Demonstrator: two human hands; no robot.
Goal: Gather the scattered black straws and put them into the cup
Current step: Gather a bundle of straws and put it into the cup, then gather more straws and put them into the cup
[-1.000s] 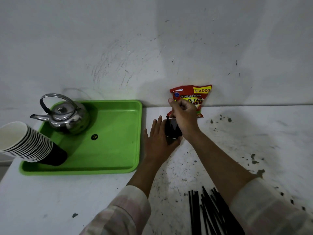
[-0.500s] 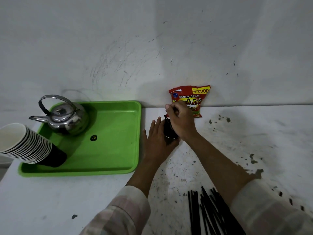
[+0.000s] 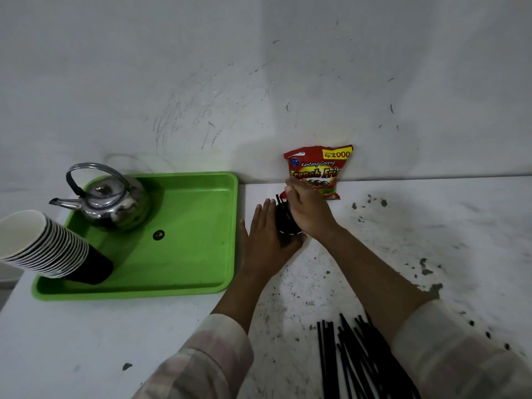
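Two hands are seen, the left hand and the right hand. One black cup is counted between them, with one tray, one kettle, one snack packet, one cup stack (cups too tightly nested for counting) and one straw pile, uncountable.

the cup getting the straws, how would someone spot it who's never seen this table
Find the green tray on the white table; just right of it, two hands flank a lone black cup before the red snack bag. Unlike the stacked cups, it stands alone with straws poking out.
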